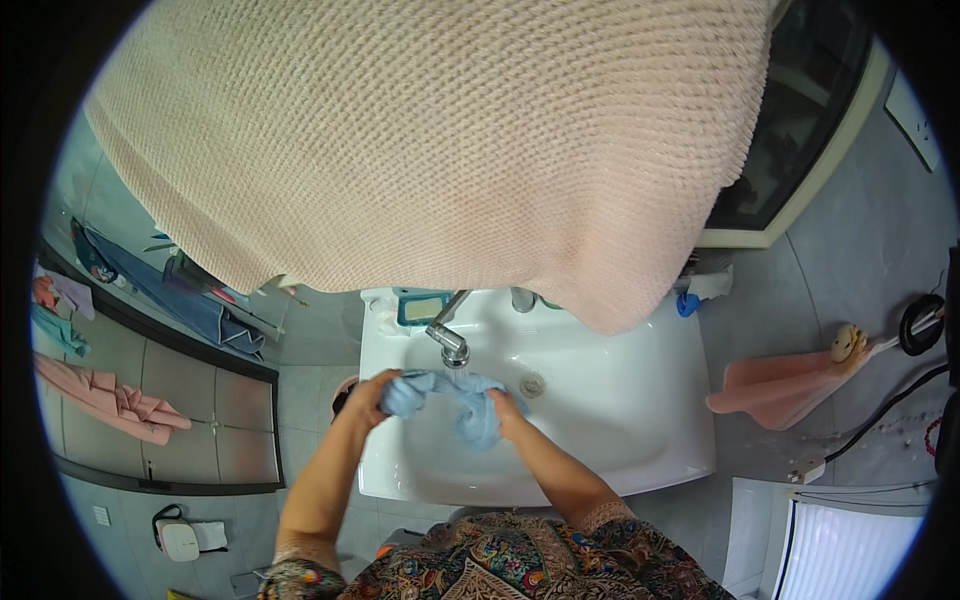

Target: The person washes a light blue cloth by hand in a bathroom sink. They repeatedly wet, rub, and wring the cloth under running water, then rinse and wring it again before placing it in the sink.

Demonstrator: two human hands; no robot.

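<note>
A wet light-blue cloth (478,420) is stretched between my two hands over the white washbasin (630,420). My left hand (367,400) grips its bunched end near the basin's left edge. At the other side, my right hand (507,414) holds the cloth, part of which hangs down into the basin. Water runs from the chrome faucet (454,351) onto the cloth's middle. The round metal drain (532,385) lies just right of the cloth.
A large cream textured towel (450,150) hangs across the upper view, over the basin's back edge. A soap bar in a blue dish (424,309) sits behind the faucet. A pink towel (780,386) hangs at right; a blue towel (172,292) hangs at left.
</note>
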